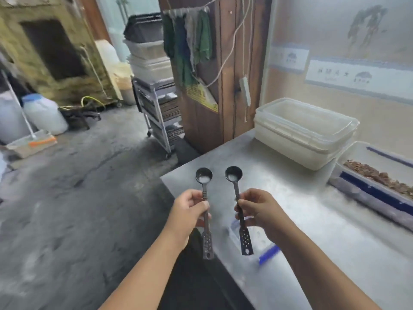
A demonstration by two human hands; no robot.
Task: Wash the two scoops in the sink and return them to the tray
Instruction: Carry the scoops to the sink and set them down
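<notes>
I hold two black scoops upright side by side, bowls up, over the near-left corner of a steel table (301, 209). My left hand (187, 211) grips the handle of the left scoop (203, 175). My right hand (259, 209) pinches the handle of the right scoop (233, 174). Each handle ends in a flat perforated tab hanging below the hand. Both bowls hold a pale residue or a reflection. No sink is in view. A long tray with a blue rim (366, 191) lies at the table's right side, holding brown pieces.
Stacked white plastic tubs (301, 130) stand at the table's back. A wheeled metal rack (158, 117) stands by a wooden partition hung with green cloths (190, 45). On the grey concrete floor at left are white jugs (44, 113) and a mop (31, 142).
</notes>
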